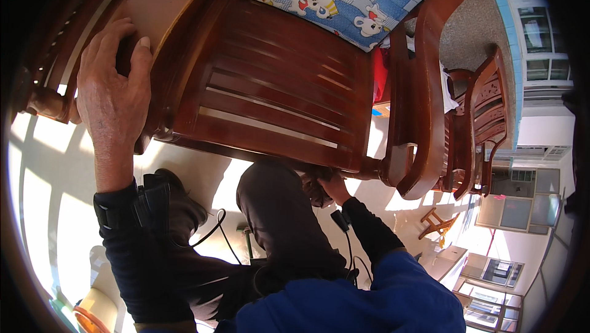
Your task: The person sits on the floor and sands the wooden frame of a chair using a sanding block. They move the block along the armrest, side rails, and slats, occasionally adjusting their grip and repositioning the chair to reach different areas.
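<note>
My left hand (pixel 115 87) rests on the wide arm (pixel 161 10) of a reddish-brown wooden chair, thumb and fingers apart. Low at the front edge of the slatted seat (pixel 276 81), my right hand (pixel 334 188) is closed on a dark brown, crumpled cloth (pixel 316 193). The cloth is pressed in close under the seat rail, beside my knee. Some of the right fingers are hidden behind it and the chair. A blue patchwork cushion (pixel 350 1) with cartoon bears lies at the seat's far end.
Something red (pixel 381 75) shows below the chair's right arm (pixel 424 111). Another carved wooden chair (pixel 487 111) stands farther right. A small wooden stool (pixel 437 225) is on the sunlit floor. Black cables (pixel 221 228) hang near my legs. A round-topped container (pixel 92 314) sits at lower left.
</note>
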Tool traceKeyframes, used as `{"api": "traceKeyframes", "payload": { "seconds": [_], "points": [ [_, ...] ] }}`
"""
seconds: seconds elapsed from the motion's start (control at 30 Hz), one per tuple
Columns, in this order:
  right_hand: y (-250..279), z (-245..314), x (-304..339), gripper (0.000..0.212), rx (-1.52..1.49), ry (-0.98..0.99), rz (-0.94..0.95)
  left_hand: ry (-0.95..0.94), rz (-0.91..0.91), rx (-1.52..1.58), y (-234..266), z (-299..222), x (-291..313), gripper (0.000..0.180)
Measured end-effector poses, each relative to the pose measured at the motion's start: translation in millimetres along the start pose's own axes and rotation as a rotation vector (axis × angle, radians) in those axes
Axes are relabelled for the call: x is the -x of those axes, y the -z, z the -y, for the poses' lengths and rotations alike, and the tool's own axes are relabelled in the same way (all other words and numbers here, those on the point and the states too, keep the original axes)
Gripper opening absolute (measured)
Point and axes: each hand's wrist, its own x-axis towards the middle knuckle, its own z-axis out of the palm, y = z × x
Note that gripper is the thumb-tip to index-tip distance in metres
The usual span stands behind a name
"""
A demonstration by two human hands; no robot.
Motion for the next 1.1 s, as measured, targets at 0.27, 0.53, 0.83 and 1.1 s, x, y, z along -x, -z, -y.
{"api": "traceKeyframes", "payload": {
  "seconds": [0.27, 0.53, 0.83, 1.1],
  "points": [
    [77.6, 72.1, 65.3, 0.051, -0.312, 0.095, 0.179, 0.003, -0.038, 0.063, -0.1, -4.3, 0.2, 0.024],
    [123.2, 154.5, 37.4, 0.056, -0.381, 0.317, -0.126, 0.044, -0.018, 0.09, 1.9, -8.4, 0.9, 0.028],
    [89.1, 277.5, -19.5, 0.069, -0.042, 0.589, 0.129, 0.07, -0.002, 0.087, 6.0, -12.2, 1.1, 0.025],
    [52.0, 386.6, -68.0, 0.061, -0.129, 0.692, 0.263, 0.082, 0.002, 0.119, 8.9, -12.8, -1.3, 0.031]
  ]
}}
